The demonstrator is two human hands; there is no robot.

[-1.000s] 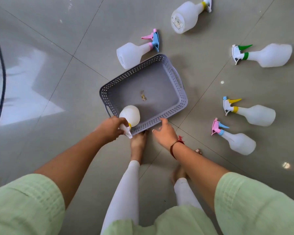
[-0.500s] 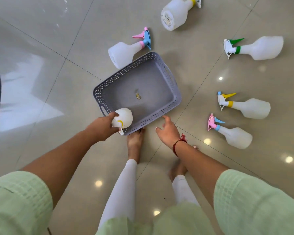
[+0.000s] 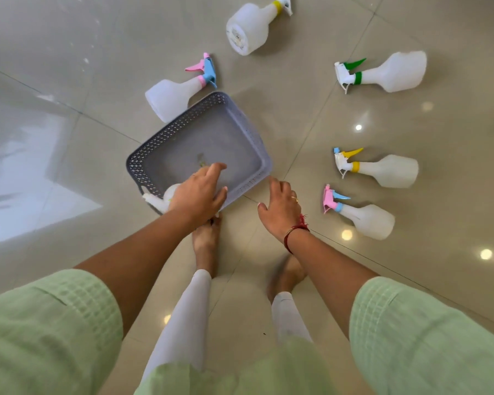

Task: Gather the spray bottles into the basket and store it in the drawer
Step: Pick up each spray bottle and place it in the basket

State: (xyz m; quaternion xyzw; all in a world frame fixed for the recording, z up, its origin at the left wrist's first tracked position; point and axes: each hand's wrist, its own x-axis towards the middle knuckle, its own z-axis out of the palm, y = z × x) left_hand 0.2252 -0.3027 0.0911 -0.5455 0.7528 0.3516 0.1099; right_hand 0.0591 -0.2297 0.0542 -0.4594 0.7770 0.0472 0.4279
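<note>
A grey perforated basket (image 3: 166, 135) sits on the tiled floor in front of my feet. A white spray bottle (image 3: 159, 200) lies at its near left corner, mostly hidden under my left hand (image 3: 198, 193), whose fingers stretch out over the basket floor. My right hand (image 3: 280, 206) hovers with relaxed fingers just beside the basket's near right corner, holding nothing. Several more white bottles lie on the floor: a pink-and-blue one (image 3: 173, 95) against the basket's far side, a yellow-collared one (image 3: 251, 27) beyond, a green one (image 3: 391, 72), a yellow one (image 3: 391, 170) and another pink-and-blue one (image 3: 367, 219) at the right.
My bare feet (image 3: 206, 246) stand right behind the basket. Glossy floor tiles (image 3: 69, 67) spread out to the left with bright reflections. No drawer is in view.
My left hand has let go of the bottle's neck and spread its fingers over the basket. The bottle now lies at the basket's near left corner. My right hand has shifted slightly right.
</note>
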